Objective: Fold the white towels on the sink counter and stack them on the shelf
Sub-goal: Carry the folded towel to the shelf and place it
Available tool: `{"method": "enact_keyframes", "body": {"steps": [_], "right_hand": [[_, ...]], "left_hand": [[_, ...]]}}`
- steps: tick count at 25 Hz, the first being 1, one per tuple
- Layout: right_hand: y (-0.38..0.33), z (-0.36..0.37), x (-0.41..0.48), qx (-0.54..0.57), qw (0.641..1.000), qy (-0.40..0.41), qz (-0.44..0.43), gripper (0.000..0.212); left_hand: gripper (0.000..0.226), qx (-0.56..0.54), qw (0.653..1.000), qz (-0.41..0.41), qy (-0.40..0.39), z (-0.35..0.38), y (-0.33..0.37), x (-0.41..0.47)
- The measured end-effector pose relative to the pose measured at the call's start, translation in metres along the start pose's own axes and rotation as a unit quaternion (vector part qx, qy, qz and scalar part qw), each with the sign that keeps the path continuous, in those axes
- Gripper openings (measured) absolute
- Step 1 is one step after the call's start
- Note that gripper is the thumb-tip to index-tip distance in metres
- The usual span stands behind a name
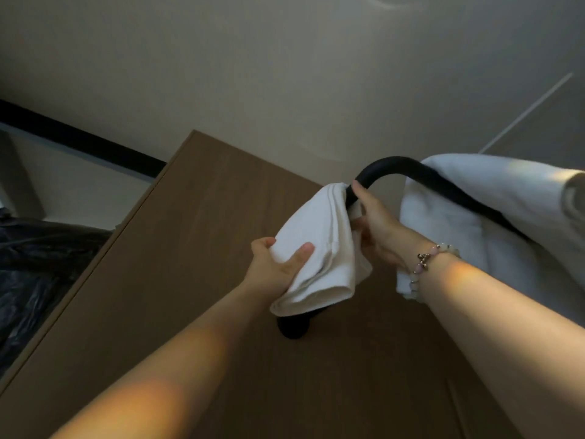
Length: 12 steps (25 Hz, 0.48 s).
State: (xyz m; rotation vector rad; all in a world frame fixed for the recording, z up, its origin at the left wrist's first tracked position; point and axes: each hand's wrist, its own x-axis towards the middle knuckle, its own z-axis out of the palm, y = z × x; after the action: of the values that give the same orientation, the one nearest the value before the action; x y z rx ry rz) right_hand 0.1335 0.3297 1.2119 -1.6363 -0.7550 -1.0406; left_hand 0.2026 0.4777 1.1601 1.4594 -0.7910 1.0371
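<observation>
A small folded white towel (319, 245) hangs by the curved black rail (384, 167) that stands out from a brown wooden panel (190, 248). My left hand (278, 264) grips the towel's lower left side, thumb on top. My right hand (375, 223) holds the towel's right edge, its thumb lying along the rail. A larger white towel (493, 217) is draped over the rail to the right, partly hidden behind my right forearm.
A black plastic bag (38, 274) lies at the left below the panel's edge. Pale wall fills the top of the view. The rail's black mount (292, 326) shows under the small towel.
</observation>
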Motion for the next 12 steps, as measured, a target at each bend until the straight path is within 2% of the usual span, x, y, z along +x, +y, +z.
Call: {"method": "enact_keyframes", "body": {"steps": [3,4,6,8,10,12], "right_hand": [[-0.01,0.001,-0.008,-0.062,0.997,-0.003,0.046,0.083],[-0.013,0.001,-0.009,-0.072,0.996,0.012,0.052,0.082],[-0.018,0.0,-0.009,-0.115,0.991,0.057,0.048,0.062],[-0.022,-0.003,-0.011,-0.175,0.978,0.102,0.045,0.055],[-0.021,-0.008,-0.014,-0.216,0.97,0.1,0.044,0.049],[-0.019,-0.016,-0.019,-0.253,0.964,0.07,0.055,0.05]], "left_hand": [[0.087,-0.002,1.0,0.019,-0.011,0.016,0.009,0.005],[0.088,-0.009,1.0,0.028,-0.009,0.021,0.012,0.006],[0.085,-0.027,0.998,0.058,-0.002,0.035,0.018,0.007],[0.082,-0.031,0.997,0.076,0.003,0.049,0.022,0.002],[0.081,-0.05,0.996,0.074,0.025,0.056,0.021,-0.008],[0.08,-0.113,0.99,0.045,0.067,0.056,0.018,-0.023]]}}
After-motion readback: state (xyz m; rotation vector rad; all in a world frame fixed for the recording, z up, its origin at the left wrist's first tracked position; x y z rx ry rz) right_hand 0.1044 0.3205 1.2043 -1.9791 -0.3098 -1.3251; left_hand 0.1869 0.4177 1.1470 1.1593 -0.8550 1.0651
